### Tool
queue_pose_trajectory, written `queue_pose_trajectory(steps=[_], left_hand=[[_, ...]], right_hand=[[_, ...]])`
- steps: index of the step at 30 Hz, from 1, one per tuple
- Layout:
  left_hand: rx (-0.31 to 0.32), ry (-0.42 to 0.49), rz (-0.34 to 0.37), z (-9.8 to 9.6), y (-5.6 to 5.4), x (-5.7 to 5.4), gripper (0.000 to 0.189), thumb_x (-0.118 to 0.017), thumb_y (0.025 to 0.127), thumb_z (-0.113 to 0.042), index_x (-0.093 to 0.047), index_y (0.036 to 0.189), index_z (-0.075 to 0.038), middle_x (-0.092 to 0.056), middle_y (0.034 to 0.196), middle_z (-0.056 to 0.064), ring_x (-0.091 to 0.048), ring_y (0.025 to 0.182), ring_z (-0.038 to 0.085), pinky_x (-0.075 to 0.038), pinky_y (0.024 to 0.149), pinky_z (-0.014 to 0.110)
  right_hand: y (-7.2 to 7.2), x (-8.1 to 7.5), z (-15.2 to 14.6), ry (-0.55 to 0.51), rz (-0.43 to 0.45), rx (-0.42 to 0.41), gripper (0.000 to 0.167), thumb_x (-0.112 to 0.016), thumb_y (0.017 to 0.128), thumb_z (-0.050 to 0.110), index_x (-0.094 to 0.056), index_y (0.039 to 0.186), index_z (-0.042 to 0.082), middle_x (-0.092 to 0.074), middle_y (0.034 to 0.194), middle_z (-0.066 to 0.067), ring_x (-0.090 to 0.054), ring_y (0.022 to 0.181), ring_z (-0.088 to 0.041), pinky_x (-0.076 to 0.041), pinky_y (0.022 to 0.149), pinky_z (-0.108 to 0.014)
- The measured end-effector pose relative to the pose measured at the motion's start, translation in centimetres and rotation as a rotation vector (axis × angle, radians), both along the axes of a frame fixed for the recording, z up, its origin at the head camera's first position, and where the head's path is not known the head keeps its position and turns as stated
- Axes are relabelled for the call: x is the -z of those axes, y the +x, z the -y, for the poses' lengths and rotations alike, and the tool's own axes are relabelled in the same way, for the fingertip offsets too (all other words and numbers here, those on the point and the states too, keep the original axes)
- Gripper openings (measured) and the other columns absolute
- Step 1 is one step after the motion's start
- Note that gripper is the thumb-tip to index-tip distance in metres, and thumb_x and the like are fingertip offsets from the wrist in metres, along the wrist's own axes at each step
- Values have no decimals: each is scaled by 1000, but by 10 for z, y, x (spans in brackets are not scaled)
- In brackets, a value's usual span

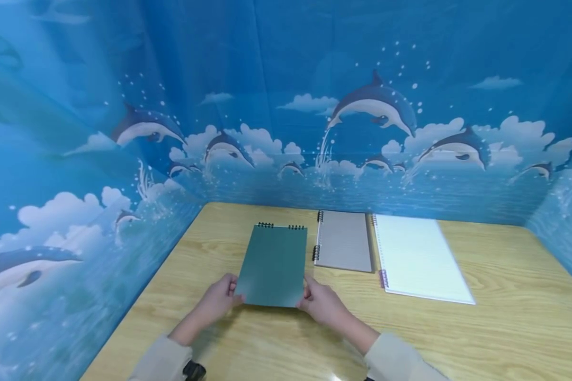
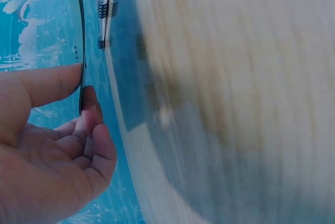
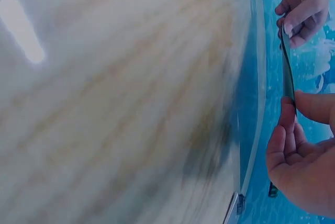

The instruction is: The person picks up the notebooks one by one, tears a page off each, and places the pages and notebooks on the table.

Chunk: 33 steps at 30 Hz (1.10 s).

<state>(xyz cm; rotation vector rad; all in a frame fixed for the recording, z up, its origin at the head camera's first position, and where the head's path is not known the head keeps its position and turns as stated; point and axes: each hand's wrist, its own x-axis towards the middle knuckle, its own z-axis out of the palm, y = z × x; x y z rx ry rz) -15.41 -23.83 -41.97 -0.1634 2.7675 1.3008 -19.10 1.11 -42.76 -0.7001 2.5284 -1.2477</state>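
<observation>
Left hand (image 1: 217, 300) and right hand (image 1: 325, 303) pinch the near corners of a green spiral notebook (image 1: 273, 266) between thumb and fingers, its near edge raised off a wood-grain bench (image 1: 519, 328), just left of a gray spiral notebook (image 1: 344, 241). An equally firm pinch at both corners, with the hands moving together, should keep the thin pad from tilting, bowing or slipping. Three spiral notebooks are in view: one green, one gray and one white (image 1: 421, 256), the last at right. Two hands, one bench.
</observation>
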Motion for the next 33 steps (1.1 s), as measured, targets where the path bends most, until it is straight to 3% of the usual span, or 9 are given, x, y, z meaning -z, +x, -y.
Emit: queue_pose_trajectory(steps=[4, 7, 12, 22, 26, 33], left_hand=[[29, -17, -15, -1, 9, 0, 54, -63, 83, -4, -41, 129, 12, -50, 86, 8, -48, 79, 17, -45, 72, 32], [64, -62, -37, -2, 13, 1, 60, -62, 83, -4, -36, 134, 13, -60, 104, 19, -58, 93, 28, -48, 82, 42], [89, -115, -50, -1, 20, 5, 60, -62, 82, -4, -37, 134, 11, -49, 130, 28, -51, 116, 41, -40, 97, 51], [109, -177, 60, -1, 27, 14, 61, -64, 81, -7, -39, 134, 10, -50, 129, 28, -48, 118, 43, -38, 96, 55], [93, -220, 63, -2, 29, 15, 61, -64, 79, -8, -41, 133, 8, -53, 125, 27, -50, 115, 43, -39, 94, 56], [40, -291, 109, -5, 30, 15, 53, -67, 78, -12, -51, 124, 9, -54, 106, 16, -52, 100, 33, -45, 82, 48]], right_hand=[[9, 1, 1, 1, 16, -23, 72, -63, 83, 10, -24, 136, -17, -54, 77, 0, -45, 59, -7, -41, 54, -21], [14, 4, 1, 28, 20, -41, 72, -63, 83, 10, -23, 136, -19, -56, 75, 1, -45, 57, -6, -41, 52, -20], [21, 10, 2, 41, 47, -57, 73, -64, 83, 11, -24, 134, -21, -57, 73, 3, -45, 55, -5, -39, 50, -20], [30, 16, 1, 81, 72, -80, 76, -71, 77, 17, -32, 130, -21, -56, 67, 6, -46, 55, -4, -40, 50, -20], [34, 15, 1, 142, 79, -88, 83, -74, 72, 21, -33, 132, -17, -54, 61, 5, -45, 49, -6, -37, 45, -22], [41, 14, 5, 264, 54, -87, 87, -75, 69, 22, -30, 135, -13, -66, 84, -13, -48, 55, -11, -39, 50, -25]])
